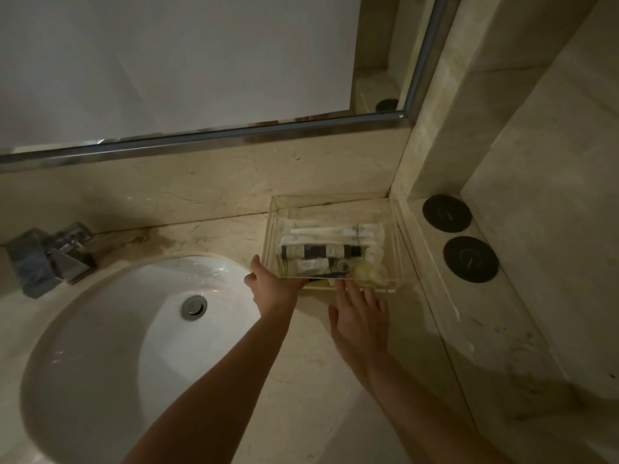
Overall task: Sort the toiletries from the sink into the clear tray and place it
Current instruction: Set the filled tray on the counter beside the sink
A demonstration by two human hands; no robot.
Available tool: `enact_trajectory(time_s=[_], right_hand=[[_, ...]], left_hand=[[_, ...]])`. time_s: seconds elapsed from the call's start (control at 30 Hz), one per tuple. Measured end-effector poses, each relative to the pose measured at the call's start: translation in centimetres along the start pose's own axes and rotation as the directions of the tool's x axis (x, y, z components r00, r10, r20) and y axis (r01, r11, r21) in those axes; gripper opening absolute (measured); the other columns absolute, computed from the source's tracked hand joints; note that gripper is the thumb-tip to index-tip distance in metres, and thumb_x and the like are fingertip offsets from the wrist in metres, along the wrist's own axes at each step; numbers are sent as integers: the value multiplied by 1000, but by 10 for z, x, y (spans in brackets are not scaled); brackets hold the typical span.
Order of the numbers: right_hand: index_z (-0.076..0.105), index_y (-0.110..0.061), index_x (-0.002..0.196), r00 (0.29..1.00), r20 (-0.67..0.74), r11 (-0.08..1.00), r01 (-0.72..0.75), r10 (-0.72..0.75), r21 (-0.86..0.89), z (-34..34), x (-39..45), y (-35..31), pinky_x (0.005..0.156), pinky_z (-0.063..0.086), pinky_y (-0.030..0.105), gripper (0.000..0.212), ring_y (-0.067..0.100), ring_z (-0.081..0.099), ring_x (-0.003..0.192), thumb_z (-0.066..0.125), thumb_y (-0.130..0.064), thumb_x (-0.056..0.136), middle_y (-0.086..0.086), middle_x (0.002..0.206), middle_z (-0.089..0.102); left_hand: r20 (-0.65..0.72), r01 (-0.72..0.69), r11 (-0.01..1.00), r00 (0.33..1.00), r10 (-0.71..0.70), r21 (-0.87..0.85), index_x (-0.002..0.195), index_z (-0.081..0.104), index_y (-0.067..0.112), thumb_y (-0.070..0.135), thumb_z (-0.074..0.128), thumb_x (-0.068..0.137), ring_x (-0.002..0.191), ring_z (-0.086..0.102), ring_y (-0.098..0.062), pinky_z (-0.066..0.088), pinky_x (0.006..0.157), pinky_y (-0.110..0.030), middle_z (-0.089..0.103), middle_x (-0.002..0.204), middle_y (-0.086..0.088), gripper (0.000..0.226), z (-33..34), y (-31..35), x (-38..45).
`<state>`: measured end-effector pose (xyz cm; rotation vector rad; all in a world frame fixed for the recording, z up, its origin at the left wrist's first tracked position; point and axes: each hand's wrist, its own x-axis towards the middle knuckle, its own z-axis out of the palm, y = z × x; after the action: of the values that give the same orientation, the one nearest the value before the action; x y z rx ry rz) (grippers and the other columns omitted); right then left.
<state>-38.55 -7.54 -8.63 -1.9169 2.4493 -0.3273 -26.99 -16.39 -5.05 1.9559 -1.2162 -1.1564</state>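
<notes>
Keep left hand clamped on clear rectangular plastic tray w/ right hand open-flat steadying, slide slow toward wall.

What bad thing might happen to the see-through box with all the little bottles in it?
The left hand grips only the near left corner of the clear tray, so it might tip and let the toiletries slide about. The right hand only touches the front edge. A hard push could also knock the tray against the marble ledge.
</notes>
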Motion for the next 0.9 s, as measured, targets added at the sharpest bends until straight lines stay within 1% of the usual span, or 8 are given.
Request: enact_trajectory(time_s=[0.1,0.23,0.3,0.37,0.43,0.53,0.7,0.9], right_hand=[[59,-12,127,1000,3,996,-30,29,81,4,2,-2,82,52,40,50,29,61,102,64,-29,81,8,133,60],[60,-8,127,998,-52,969,-22,36,246,11,-6,5,91,55,42,41,31,62,113,62,-16,87,15,134,59],[62,-8,126,995,-98,955,12,18,295,10,-12,6,96,50,36,38,28,59,119,63,-13,88,15,135,58],[65,-7,116,989,-105,925,-59,105,375,7,-18,5,87,49,27,31,27,62,111,65,-9,86,16,129,59],[63,-6,105,956,-67,827,-209,284,522,5,-17,6,71,49,25,20,29,64,93,63,-7,85,14,115,56],[62,-4,106,877,97,643,-415,470,643,2,3,9,78,48,32,18,28,59,95,58,-9,89,11,111,54],[63,0,107,850,245,573,-502,467,648,-1,34,18,92,46,39,23,31,55,106,55,-11,89,17,114,56],[63,-9,106,825,316,495,-541,468,680,-1,46,22,90,51,49,22,28,61,100,55,-20,89,12,111,62]], left_hand=[[35,-14,1000,999,15,-27,148,19,23,36,87,61,127,43,-34,45,103,-46,35,142,-12,111,0,-2,1],[117,-1,991,993,17,-133,149,15,26,15,85,64,134,38,-31,42,107,-47,35,146,-10,111,-5,-17,0],[119,-11,979,992,36,-202,146,24,21,9,83,63,128,47,-29,47,102,-43,46,139,-8,103,-7,-18,2],[116,-6,966,993,37,-260,143,29,18,7,82,64,120,53,-24,51,98,-39,53,131,-5,96,-8,-17,2],[116,12,953,993,24,-301,142,29,18,8,82,67,116,53,-21,50,97,-37,52,128,-4,93,-8,-15,1],[123,65,926,992,-20,-373,141,30,18,10,83,65,118,53,-25,50,100,-45,50,129,-8,93,-5,-10,5],[163,195,854,978,-131,-482,124,30,24,-1,74,69,110,57,-31,57,89,-43,48,123,-15,75,3,0,14],[254,251,790,959,-125,-560,116,36,15,-4,62,80,104,62,-35,55,90,-44,49,119,-18,49,6,12,10]])
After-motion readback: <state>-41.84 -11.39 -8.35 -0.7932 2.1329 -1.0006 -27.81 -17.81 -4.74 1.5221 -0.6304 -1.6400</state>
